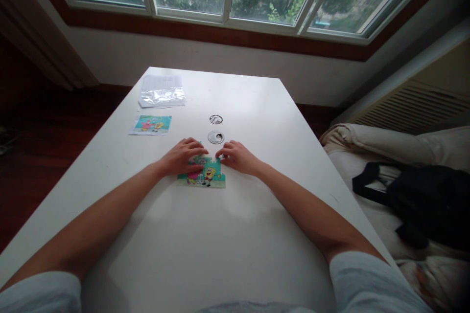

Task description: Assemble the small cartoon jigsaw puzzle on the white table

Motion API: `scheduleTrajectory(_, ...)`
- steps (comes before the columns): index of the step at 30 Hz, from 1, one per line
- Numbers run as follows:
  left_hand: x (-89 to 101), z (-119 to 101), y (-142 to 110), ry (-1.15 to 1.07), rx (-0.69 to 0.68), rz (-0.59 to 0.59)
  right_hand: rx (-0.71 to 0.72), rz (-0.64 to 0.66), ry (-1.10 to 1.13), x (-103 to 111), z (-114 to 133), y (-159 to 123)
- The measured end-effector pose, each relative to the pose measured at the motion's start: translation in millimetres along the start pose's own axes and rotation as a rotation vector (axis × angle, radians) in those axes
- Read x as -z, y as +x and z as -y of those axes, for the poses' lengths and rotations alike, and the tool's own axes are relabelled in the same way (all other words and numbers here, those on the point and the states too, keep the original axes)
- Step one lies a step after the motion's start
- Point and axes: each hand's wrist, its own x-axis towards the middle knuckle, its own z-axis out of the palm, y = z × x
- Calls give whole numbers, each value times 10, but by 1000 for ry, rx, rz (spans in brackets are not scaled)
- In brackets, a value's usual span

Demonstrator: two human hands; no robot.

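A small cartoon jigsaw puzzle lies flat on the white table in front of me. My left hand rests on the puzzle's left and upper part, fingers stretched flat and pressing down. My right hand sits at the puzzle's upper right corner, fingers curled with the tips touching its edge. Whether the right fingertips pinch a loose piece is hidden.
A printed cartoon picture card lies at the left, with a clear plastic bag on paper beyond it. Two round cable holes sit just past my hands. A bed with a black bag stands at the right; windows lie ahead.
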Motion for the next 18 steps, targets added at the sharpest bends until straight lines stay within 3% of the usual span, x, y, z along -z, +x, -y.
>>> scheduleTrajectory(9, -26, 49, -19, 34, 4, -19, -23, 29, -7, 51, 59, 7)
scheduleTrajectory(18, -4, 297, -78, 106, 179, -163, -29, 5, -15, -10, 10, -3)
